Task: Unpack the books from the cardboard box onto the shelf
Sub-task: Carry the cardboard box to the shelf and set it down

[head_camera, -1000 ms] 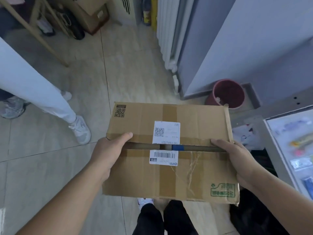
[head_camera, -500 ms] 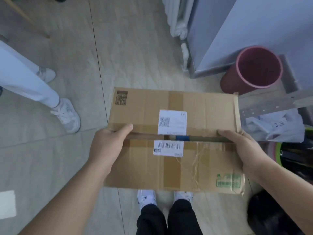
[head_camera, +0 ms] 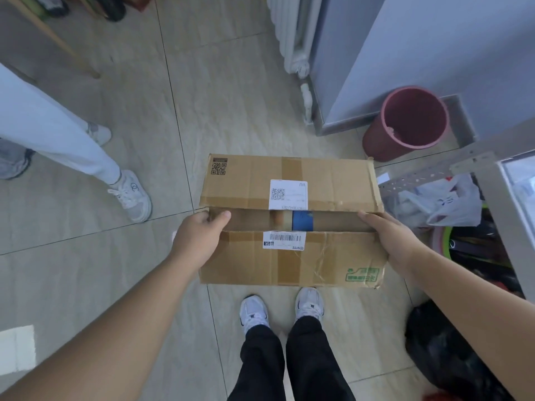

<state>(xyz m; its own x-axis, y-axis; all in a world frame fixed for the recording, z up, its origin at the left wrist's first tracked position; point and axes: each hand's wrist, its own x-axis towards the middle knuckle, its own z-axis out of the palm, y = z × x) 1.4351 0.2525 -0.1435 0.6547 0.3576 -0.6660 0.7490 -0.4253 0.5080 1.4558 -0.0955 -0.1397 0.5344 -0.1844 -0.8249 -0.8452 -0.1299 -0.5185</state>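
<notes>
Head view looks down on a pale tiled floor (head_camera: 231,96). A bystander's leg (head_camera: 52,131) in white trousers stands at its left edge, and a white radiator (head_camera: 289,30) runs along the far edge beside the grey wall (head_camera: 434,53). The cardboard box (head_camera: 333,180) is over the middle of the floor, just beyond the person's white shoes (head_camera: 253,311); I cannot tell whether it rests on the tiles. Its far flap (head_camera: 252,180) and near flap (head_camera: 260,264) are parted by a narrow gap. A pink bin (head_camera: 379,143) stands just beyond the box's far right corner. The left hand (head_camera: 197,238) grips the near flap at its left end, fingers (head_camera: 202,217) curled into the gap. The right hand (head_camera: 390,238) holds the right end, fingers (head_camera: 366,217) hooked over the flap's edge. A white shipping label (head_camera: 288,195) sits on the far flap, and a blue patch (head_camera: 302,221) shows in the gap, too hidden to identify.
</notes>
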